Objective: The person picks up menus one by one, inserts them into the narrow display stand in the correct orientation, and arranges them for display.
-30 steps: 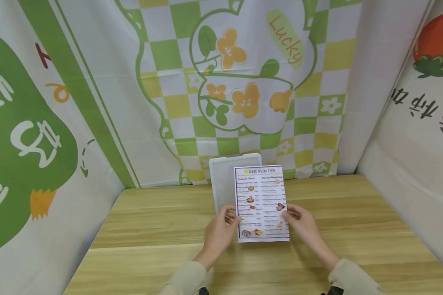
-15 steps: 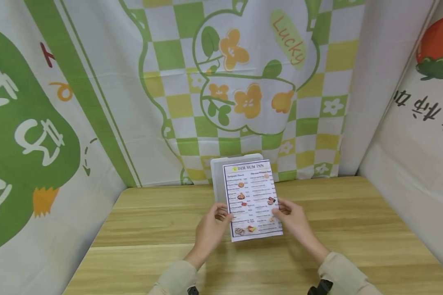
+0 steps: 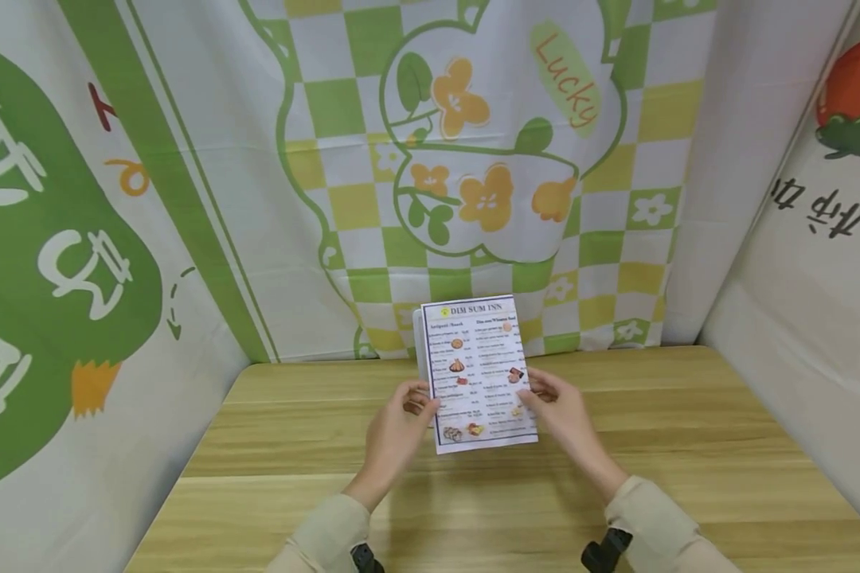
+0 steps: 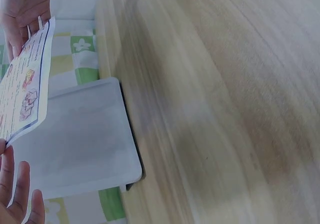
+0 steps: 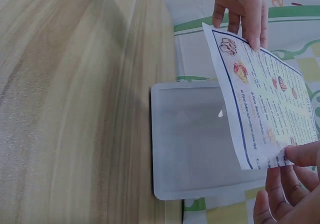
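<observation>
A printed menu sheet [image 3: 478, 374] headed "DIM SUM INN" is held up between both hands, its print facing the head camera. My left hand [image 3: 397, 430] pinches its left edge, thumb in front. At the right edge my right hand [image 3: 562, 414] pinches it the same way, as the right wrist view also shows with the thumb on the paper [image 5: 270, 109]. Behind the sheet a white rectangular frame [image 5: 200, 139] with a grey panel stands at the back of the table; in the head view the menu covers nearly all of it.
The wooden table [image 3: 294, 493] carries the frame at its back edge. A green-and-yellow checked cloth [image 3: 361, 207] hangs behind it. Printed curtains, one with a tomato [image 3: 856, 99], hang at the sides.
Both hands have carried the menu leftward and slightly up and away, so it now hides most of the white frame. The grip on its edges stays the same.
</observation>
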`<state>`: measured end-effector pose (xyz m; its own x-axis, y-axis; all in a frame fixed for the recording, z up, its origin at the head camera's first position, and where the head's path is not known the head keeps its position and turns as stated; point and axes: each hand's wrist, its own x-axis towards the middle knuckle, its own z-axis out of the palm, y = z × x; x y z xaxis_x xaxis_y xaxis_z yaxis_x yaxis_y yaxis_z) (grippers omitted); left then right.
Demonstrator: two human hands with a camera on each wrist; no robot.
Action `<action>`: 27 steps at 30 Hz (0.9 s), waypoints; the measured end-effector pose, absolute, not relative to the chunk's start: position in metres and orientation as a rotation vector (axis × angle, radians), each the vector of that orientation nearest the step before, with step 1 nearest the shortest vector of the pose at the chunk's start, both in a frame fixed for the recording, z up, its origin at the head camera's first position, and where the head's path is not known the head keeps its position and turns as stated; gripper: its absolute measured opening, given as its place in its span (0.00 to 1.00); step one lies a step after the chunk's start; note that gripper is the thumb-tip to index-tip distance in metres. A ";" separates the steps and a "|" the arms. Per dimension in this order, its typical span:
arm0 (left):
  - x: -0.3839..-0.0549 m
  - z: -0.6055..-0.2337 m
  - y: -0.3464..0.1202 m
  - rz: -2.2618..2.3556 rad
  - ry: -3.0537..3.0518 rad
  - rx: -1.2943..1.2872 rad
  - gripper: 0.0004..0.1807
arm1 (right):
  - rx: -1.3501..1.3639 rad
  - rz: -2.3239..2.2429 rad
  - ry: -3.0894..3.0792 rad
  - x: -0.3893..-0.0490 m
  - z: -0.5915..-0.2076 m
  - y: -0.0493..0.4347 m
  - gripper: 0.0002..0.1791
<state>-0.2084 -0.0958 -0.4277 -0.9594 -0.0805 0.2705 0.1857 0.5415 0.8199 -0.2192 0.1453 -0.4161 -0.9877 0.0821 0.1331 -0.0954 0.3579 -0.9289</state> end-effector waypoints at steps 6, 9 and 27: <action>-0.212 -0.417 -0.102 -1.341 -2.502 -0.098 0.13 | 0.016 1.696 -2.438 -0.225 -0.410 0.142 0.24; -0.214 -0.410 -0.103 -1.325 -2.502 -0.116 0.13 | 0.040 1.682 -2.423 -0.228 -0.405 0.140 0.24; -0.235 -0.369 -0.103 -1.150 -2.545 -0.189 0.20 | 0.146 1.600 -2.405 -0.246 -0.367 0.137 0.26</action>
<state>-0.2348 -0.1031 -0.3687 -0.9330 -0.0191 0.3593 0.2571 0.6631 0.7030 -0.2461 0.1370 -0.3669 -0.9640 0.0536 0.2603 -0.2194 0.3923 -0.8933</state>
